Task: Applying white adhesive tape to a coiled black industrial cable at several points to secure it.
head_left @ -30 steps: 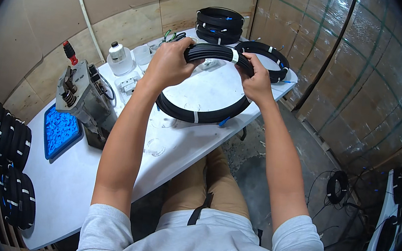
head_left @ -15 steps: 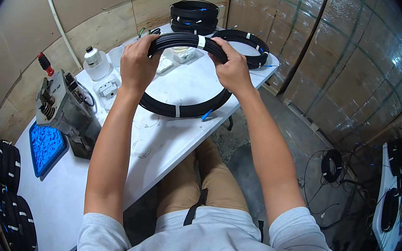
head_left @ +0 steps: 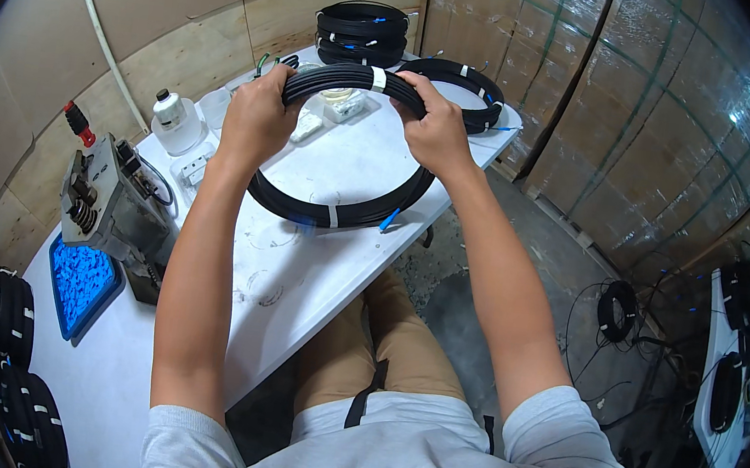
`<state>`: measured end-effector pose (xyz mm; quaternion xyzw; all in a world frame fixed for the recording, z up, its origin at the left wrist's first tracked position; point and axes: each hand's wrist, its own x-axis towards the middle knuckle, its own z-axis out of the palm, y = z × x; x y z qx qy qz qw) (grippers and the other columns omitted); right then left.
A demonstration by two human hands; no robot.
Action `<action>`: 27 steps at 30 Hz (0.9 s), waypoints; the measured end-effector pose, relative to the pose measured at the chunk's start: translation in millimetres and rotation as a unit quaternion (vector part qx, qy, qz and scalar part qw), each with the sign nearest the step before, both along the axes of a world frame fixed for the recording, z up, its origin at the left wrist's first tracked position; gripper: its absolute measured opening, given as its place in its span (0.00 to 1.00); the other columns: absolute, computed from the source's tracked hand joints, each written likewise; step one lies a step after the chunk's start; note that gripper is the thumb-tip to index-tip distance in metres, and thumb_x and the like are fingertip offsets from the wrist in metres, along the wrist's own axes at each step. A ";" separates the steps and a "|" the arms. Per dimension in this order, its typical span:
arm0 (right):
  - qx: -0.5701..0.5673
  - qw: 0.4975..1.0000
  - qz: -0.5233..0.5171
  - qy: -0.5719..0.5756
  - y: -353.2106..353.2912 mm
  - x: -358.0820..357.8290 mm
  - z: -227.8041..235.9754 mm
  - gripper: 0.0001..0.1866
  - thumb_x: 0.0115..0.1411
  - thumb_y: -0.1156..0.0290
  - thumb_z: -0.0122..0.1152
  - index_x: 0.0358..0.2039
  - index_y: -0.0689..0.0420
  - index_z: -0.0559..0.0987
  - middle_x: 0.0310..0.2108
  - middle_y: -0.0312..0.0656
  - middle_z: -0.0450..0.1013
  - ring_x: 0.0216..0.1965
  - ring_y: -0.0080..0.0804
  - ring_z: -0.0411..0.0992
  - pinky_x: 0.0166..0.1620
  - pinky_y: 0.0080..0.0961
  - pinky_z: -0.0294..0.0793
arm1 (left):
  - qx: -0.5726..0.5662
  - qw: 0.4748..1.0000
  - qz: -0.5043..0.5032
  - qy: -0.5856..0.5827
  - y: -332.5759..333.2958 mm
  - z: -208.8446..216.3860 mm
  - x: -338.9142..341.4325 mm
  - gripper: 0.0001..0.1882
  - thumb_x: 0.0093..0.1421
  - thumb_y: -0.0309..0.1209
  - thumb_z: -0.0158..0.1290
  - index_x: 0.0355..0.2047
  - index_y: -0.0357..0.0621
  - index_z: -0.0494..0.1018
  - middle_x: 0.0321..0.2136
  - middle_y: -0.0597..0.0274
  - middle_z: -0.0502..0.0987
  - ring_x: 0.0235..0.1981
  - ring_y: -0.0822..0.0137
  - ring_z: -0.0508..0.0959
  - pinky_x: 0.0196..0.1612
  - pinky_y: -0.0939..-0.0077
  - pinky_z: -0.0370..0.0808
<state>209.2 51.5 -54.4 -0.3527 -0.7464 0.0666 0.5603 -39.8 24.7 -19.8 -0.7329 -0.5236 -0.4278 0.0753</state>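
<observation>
Both my hands grip one coil of black cable (head_left: pixel 299 211), bound with white tape at its top and bottom. My left hand (head_left: pixel 259 114) is closed round the upper left of the ring, and my right hand (head_left: pixel 438 130) round the upper right. A blue connector (head_left: pixel 388 221) sticks out at the coil's lower right. The ring is tilted above the white table (head_left: pixel 286 279), with its upper part raised. Whether its lower edge touches the tabletop I cannot tell. Parts of the coil are hidden behind my fingers and palms.
A stack of black coils (head_left: pixel 361 34) and another coil (head_left: pixel 478 98) occupy the table's far end. Left stand a metal bench device (head_left: pixel 119 205), a tray of blue pieces (head_left: pixel 84 284) and a white-capped bottle (head_left: pixel 170 109). More coils (head_left: pixel 2 302) hang at far left.
The held coil's lower part has shifted slightly left and down in the picture. My left forearm has moved a little left. Both hands keep their grip.
</observation>
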 end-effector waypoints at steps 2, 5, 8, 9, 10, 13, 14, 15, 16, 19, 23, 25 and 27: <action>-0.033 0.999 -0.024 -0.006 -1.3 0.6 2.8 0.18 0.60 0.70 0.65 0.51 0.53 0.76 0.38 0.51 0.80 0.40 0.54 0.79 0.42 0.40 0.77 | 0.046 0.998 -0.014 0.040 1.0 1.6 1.6 0.11 0.57 0.28 0.60 0.37 0.38 0.72 0.30 0.42 0.80 0.32 0.41 0.80 0.36 0.50 0.75; -0.126 0.989 -0.038 -0.069 -8.9 5.7 22.8 0.19 0.59 0.68 0.65 0.51 0.52 0.76 0.41 0.49 0.79 0.42 0.52 0.78 0.44 0.39 0.77 | 0.056 0.995 0.001 0.079 4.3 3.1 4.6 0.10 0.58 0.28 0.58 0.34 0.37 0.69 0.29 0.42 0.79 0.32 0.40 0.80 0.36 0.48 0.75; 0.040 0.988 -0.036 -0.143 -4.2 -2.6 39.5 0.24 0.56 0.68 0.68 0.53 0.51 0.76 0.46 0.50 0.78 0.46 0.44 0.79 0.49 0.34 0.77 | 0.043 0.993 0.028 0.102 2.2 6.5 13.7 0.10 0.58 0.29 0.58 0.33 0.37 0.68 0.28 0.42 0.79 0.31 0.41 0.80 0.35 0.48 0.75; 0.025 0.990 0.005 -0.136 -3.2 -9.5 43.4 0.23 0.56 0.70 0.66 0.54 0.47 0.77 0.46 0.47 0.77 0.47 0.45 0.77 0.50 0.39 0.76 | 0.039 0.993 0.024 0.112 1.8 8.9 17.8 0.09 0.57 0.28 0.58 0.33 0.38 0.69 0.27 0.41 0.79 0.31 0.41 0.80 0.34 0.48 0.76; 0.024 0.990 0.007 -0.136 -4.3 -13.7 47.6 0.23 0.56 0.70 0.66 0.54 0.47 0.77 0.46 0.47 0.77 0.47 0.45 0.77 0.50 0.39 0.76 | 0.037 0.993 0.026 0.112 -0.3 11.6 21.7 0.09 0.57 0.28 0.58 0.33 0.38 0.69 0.27 0.41 0.79 0.31 0.41 0.80 0.34 0.48 0.76; 0.016 0.970 -0.044 -0.239 0.6 -21.6 53.1 0.18 0.60 0.71 0.58 0.52 0.45 0.77 0.42 0.46 0.78 0.43 0.52 0.76 0.46 0.46 0.76 | 0.009 0.994 -0.015 0.111 -0.7 15.9 20.8 0.11 0.58 0.27 0.59 0.38 0.37 0.70 0.28 0.41 0.79 0.32 0.39 0.78 0.35 0.51 0.73; 0.017 0.970 -0.042 -0.239 1.8 -22.9 53.2 0.18 0.60 0.71 0.58 0.52 0.45 0.77 0.42 0.46 0.78 0.43 0.52 0.76 0.46 0.46 0.76 | 0.008 0.994 -0.012 0.111 -1.5 14.1 16.2 0.11 0.58 0.27 0.59 0.38 0.37 0.70 0.28 0.41 0.79 0.32 0.39 0.78 0.35 0.51 0.73; 0.019 0.968 -0.044 -0.247 2.8 -24.1 52.9 0.18 0.60 0.71 0.58 0.52 0.45 0.77 0.42 0.45 0.78 0.43 0.51 0.77 0.46 0.46 0.76 | 0.022 0.996 -0.053 0.074 -3.4 11.6 12.1 0.12 0.59 0.27 0.59 0.41 0.37 0.71 0.28 0.43 0.79 0.30 0.43 0.79 0.34 0.55 0.74; 0.019 0.965 -0.050 -0.255 3.5 -23.7 52.3 0.18 0.60 0.71 0.58 0.52 0.45 0.77 0.42 0.45 0.78 0.43 0.51 0.77 0.45 0.46 0.77 | 0.035 0.994 -0.098 0.038 -5.1 9.6 10.5 0.13 0.59 0.28 0.59 0.43 0.37 0.73 0.27 0.44 0.79 0.28 0.47 0.80 0.34 0.59 0.75; 0.029 0.968 -0.052 -0.242 5.9 -24.8 50.0 0.18 0.61 0.72 0.57 0.52 0.45 0.77 0.42 0.44 0.78 0.43 0.50 0.77 0.45 0.46 0.77 | 0.007 0.992 -0.124 -0.030 -10.2 -0.2 0.2 0.15 0.60 0.28 0.59 0.47 0.38 0.74 0.27 0.47 0.80 0.26 0.56 0.80 0.33 0.66 0.74; 0.016 0.968 -0.060 -0.242 4.7 -25.0 50.6 0.18 0.61 0.72 0.56 0.52 0.45 0.77 0.43 0.44 0.78 0.44 0.50 0.77 0.45 0.46 0.77 | 0.019 0.992 -0.054 -0.110 -7.8 -31.0 -9.4 0.14 0.61 0.29 0.58 0.46 0.36 0.74 0.25 0.50 0.79 0.24 0.63 0.78 0.31 0.71 0.73; 0.024 0.967 -0.068 -0.242 2.5 -25.5 51.8 0.18 0.60 0.73 0.56 0.51 0.46 0.77 0.43 0.45 0.79 0.44 0.50 0.77 0.46 0.47 0.77 | 0.009 0.990 -0.030 -0.140 -9.1 -41.4 -9.0 0.13 0.62 0.29 0.58 0.44 0.36 0.74 0.25 0.50 0.80 0.24 0.62 0.78 0.31 0.70 0.73; 0.030 0.967 -0.071 -0.242 2.3 -25.8 50.9 0.18 0.60 0.73 0.56 0.51 0.46 0.77 0.43 0.44 0.79 0.44 0.50 0.77 0.46 0.46 0.77 | -0.001 0.985 -0.009 -0.170 -10.8 -43.4 -7.1 0.12 0.62 0.29 0.58 0.43 0.36 0.75 0.25 0.49 0.80 0.24 0.62 0.78 0.31 0.70 0.73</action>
